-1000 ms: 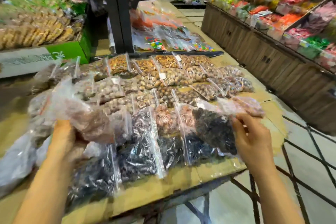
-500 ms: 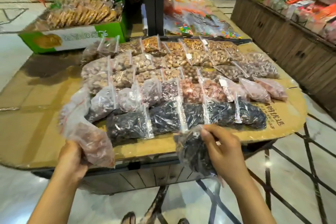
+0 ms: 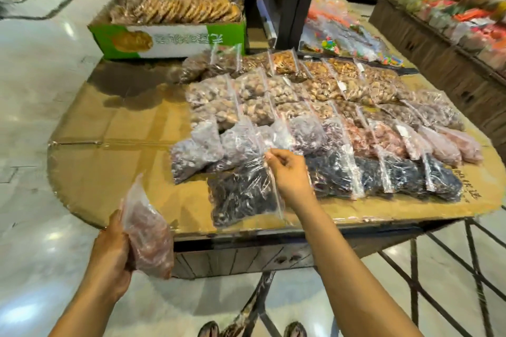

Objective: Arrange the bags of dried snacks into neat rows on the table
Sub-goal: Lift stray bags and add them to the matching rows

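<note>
Left hand [image 3: 109, 252] grip wraps clear bag of pinkish dried snacks [image 3: 149, 241], off cardboard-covered table [image 3: 115, 161] edge, 7 o'clock. Right hand [image 3: 290, 175] grip pinches top of clear zip bag of black dried snacks [image 3: 238, 194], on table, 6 o'clock

Both our grips busy, forearms bare.
Our left grip [image 3: 112, 250] sits low and near us, fingers curled round a pink snack bag [image 3: 149, 241] held upright. Our right arm reaches forward, and our right grip [image 3: 290, 175] pinches the top edge of a dark snack bag [image 3: 241, 194] between thumb and fingertips.
</note>
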`<action>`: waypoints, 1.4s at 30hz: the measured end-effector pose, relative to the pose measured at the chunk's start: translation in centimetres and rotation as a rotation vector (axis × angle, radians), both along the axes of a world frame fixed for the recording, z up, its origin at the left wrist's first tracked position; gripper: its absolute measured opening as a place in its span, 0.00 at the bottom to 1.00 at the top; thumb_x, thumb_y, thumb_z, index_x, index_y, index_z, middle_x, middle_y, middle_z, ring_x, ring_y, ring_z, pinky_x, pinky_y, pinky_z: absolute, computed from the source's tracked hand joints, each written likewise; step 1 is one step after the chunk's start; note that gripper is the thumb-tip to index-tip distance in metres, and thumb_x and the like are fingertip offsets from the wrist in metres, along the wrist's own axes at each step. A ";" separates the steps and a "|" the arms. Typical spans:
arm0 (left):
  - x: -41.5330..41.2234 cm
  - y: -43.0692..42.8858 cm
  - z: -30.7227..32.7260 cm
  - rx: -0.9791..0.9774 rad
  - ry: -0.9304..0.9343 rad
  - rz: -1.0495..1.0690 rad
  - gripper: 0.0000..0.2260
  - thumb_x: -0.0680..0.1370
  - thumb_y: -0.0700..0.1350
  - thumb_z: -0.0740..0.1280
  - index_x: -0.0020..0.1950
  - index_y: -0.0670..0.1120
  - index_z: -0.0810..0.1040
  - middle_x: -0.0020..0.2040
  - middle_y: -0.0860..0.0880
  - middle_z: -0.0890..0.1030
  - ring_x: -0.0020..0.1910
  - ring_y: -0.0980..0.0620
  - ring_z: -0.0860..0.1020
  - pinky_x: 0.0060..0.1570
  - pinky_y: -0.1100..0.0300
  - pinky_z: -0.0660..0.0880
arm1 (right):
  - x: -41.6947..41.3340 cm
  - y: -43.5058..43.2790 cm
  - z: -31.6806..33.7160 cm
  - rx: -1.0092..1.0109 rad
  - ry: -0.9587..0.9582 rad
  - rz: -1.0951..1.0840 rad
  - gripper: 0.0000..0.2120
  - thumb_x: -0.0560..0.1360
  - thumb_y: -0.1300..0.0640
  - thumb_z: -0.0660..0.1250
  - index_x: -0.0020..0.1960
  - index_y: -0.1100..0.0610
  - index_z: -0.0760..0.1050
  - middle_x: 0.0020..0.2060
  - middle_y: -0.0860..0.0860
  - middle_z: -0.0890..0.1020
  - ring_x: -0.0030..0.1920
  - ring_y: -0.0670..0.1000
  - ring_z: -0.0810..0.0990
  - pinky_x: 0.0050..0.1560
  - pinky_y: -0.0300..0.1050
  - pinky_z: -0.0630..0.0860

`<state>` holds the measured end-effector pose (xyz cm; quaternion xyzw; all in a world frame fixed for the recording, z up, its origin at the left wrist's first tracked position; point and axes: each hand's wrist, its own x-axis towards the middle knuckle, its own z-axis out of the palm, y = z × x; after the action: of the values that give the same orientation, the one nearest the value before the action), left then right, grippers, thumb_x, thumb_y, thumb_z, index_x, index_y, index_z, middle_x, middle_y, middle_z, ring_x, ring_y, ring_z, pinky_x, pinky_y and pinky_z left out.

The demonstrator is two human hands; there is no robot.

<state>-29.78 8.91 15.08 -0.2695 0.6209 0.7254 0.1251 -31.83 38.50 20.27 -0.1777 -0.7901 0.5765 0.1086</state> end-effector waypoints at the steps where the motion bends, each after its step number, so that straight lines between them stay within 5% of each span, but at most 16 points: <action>1: -0.1 -0.4 0.2 0.013 0.010 -0.012 0.11 0.80 0.47 0.60 0.53 0.43 0.79 0.46 0.41 0.81 0.38 0.46 0.80 0.35 0.57 0.75 | -1.6 -0.1 -1.2 0.000 -0.043 -0.017 0.08 0.78 0.62 0.63 0.45 0.65 0.78 0.33 0.54 0.79 0.37 0.46 0.74 0.42 0.42 0.72; 5: 0.0 0.1 0.5 0.023 0.033 -0.056 0.11 0.81 0.49 0.60 0.51 0.45 0.79 0.45 0.44 0.82 0.42 0.46 0.80 0.38 0.55 0.74 | -5.6 0.4 -4.4 0.044 -0.200 -0.125 0.10 0.79 0.62 0.61 0.56 0.65 0.77 0.43 0.54 0.80 0.43 0.51 0.77 0.44 0.43 0.73; 8: 0.5 1.9 0.6 0.039 0.036 -0.118 0.12 0.81 0.50 0.60 0.54 0.44 0.78 0.43 0.44 0.82 0.36 0.50 0.81 0.39 0.56 0.75 | -5.4 0.4 -4.1 0.190 -0.215 -0.100 0.10 0.79 0.59 0.62 0.57 0.61 0.76 0.37 0.54 0.80 0.34 0.51 0.76 0.34 0.43 0.72; 11: 0.7 4.8 1.1 0.047 0.026 -0.175 0.17 0.79 0.58 0.59 0.53 0.47 0.79 0.43 0.45 0.83 0.40 0.46 0.81 0.41 0.55 0.76 | -2.6 0.6 -2.3 0.048 -0.203 -0.111 0.11 0.79 0.56 0.62 0.60 0.57 0.69 0.38 0.51 0.78 0.30 0.47 0.73 0.26 0.37 0.69; 15: 1.0 10.7 2.5 0.056 0.037 -0.275 0.18 0.78 0.59 0.59 0.49 0.47 0.80 0.41 0.44 0.86 0.39 0.47 0.84 0.36 0.58 0.77 | 4.4 2.2 0.6 0.019 -0.089 0.005 0.18 0.76 0.49 0.67 0.63 0.51 0.69 0.52 0.48 0.76 0.48 0.45 0.76 0.42 0.33 0.73; 21: 3.7 23.1 5.4 0.227 0.068 -0.514 0.12 0.81 0.52 0.58 0.51 0.53 0.80 0.45 0.48 0.86 0.42 0.53 0.84 0.48 0.52 0.77 | 13.3 8.5 0.9 -0.051 -0.265 0.417 0.47 0.60 0.43 0.79 0.71 0.34 0.57 0.69 0.37 0.66 0.68 0.38 0.66 0.66 0.41 0.67; 24: 6.5 31.0 6.5 0.297 0.047 -0.600 0.13 0.80 0.55 0.58 0.52 0.53 0.80 0.47 0.50 0.86 0.44 0.55 0.84 0.47 0.55 0.76 | 16.0 14.0 -0.1 -0.229 -0.225 0.402 0.45 0.61 0.51 0.81 0.68 0.33 0.58 0.64 0.29 0.69 0.64 0.31 0.68 0.60 0.30 0.69; 27: 9.1 39.4 7.7 0.284 0.033 -0.765 0.20 0.75 0.62 0.57 0.54 0.51 0.80 0.45 0.52 0.86 0.43 0.56 0.84 0.45 0.57 0.77 | 19.8 20.4 -1.2 -0.403 -0.186 0.200 0.45 0.54 0.46 0.83 0.66 0.43 0.66 0.52 0.38 0.81 0.51 0.36 0.80 0.47 0.33 0.76; 29: 10.6 44.3 8.7 0.275 -0.022 -0.850 0.29 0.73 0.64 0.55 0.63 0.45 0.75 0.47 0.42 0.85 0.46 0.46 0.83 0.50 0.47 0.79 | 22.3 24.6 -2.3 -0.570 -0.112 0.030 0.50 0.48 0.46 0.84 0.65 0.57 0.69 0.36 0.43 0.84 0.36 0.40 0.81 0.36 0.36 0.76; 30: 11.3 46.3 8.9 0.283 -0.040 -0.909 0.29 0.74 0.63 0.54 0.66 0.45 0.73 0.55 0.36 0.79 0.50 0.41 0.81 0.54 0.43 0.77 | 23.4 26.7 -2.8 -0.663 -0.078 -0.061 0.49 0.48 0.49 0.83 0.65 0.61 0.69 0.34 0.45 0.83 0.33 0.42 0.81 0.34 0.37 0.76; 32: 12.4 49.3 9.0 0.277 -0.018 -1.015 0.22 0.72 0.63 0.57 0.62 0.56 0.73 0.59 0.55 0.81 0.54 0.42 0.81 0.54 0.42 0.77 | 24.9 30.7 -3.3 -0.839 0.030 -0.233 0.46 0.51 0.53 0.81 0.66 0.63 0.70 0.44 0.54 0.85 0.41 0.50 0.84 0.35 0.41 0.78; 33: 12.7 50.5 9.1 0.246 0.003 -1.038 0.18 0.70 0.63 0.60 0.58 0.61 0.72 0.53 0.66 0.76 0.54 0.44 0.81 0.55 0.43 0.77 | 25.4 32.6 -3.5 -0.885 0.080 -0.302 0.45 0.53 0.53 0.80 0.67 0.63 0.70 0.52 0.58 0.83 0.46 0.53 0.84 0.37 0.42 0.79; 34: 12.7 51.5 9.0 0.198 0.031 -1.048 0.15 0.69 0.63 0.61 0.54 0.63 0.71 0.54 0.67 0.72 0.56 0.47 0.80 0.56 0.44 0.77 | 25.7 34.5 -3.4 -0.887 0.117 -0.361 0.45 0.55 0.52 0.81 0.67 0.62 0.70 0.56 0.59 0.81 0.50 0.55 0.83 0.39 0.42 0.79; 38: 11.7 54.7 7.9 0.009 0.113 -1.064 0.17 0.69 0.67 0.62 0.55 0.63 0.70 0.57 0.63 0.73 0.58 0.51 0.79 0.61 0.48 0.74 | 25.5 42.2 -2.2 -0.722 0.188 -0.497 0.22 0.63 0.61 0.74 0.57 0.59 0.76 0.44 0.54 0.85 0.44 0.56 0.83 0.36 0.41 0.79; 42: 9.1 57.8 7.1 -0.123 0.218 -1.063 0.26 0.65 0.73 0.63 0.57 0.62 0.71 0.57 0.60 0.75 0.53 0.56 0.79 0.57 0.54 0.75 | 23.1 49.4 -2.1 -0.588 0.200 -0.603 0.15 0.71 0.65 0.69 0.58 0.60 0.75 0.46 0.56 0.84 0.47 0.57 0.82 0.35 0.44 0.78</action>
<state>-20.64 66.70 22.20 0.1514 0.7222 0.5485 0.3933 -8.71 87.92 18.19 -0.3671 -0.4908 0.7339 0.2929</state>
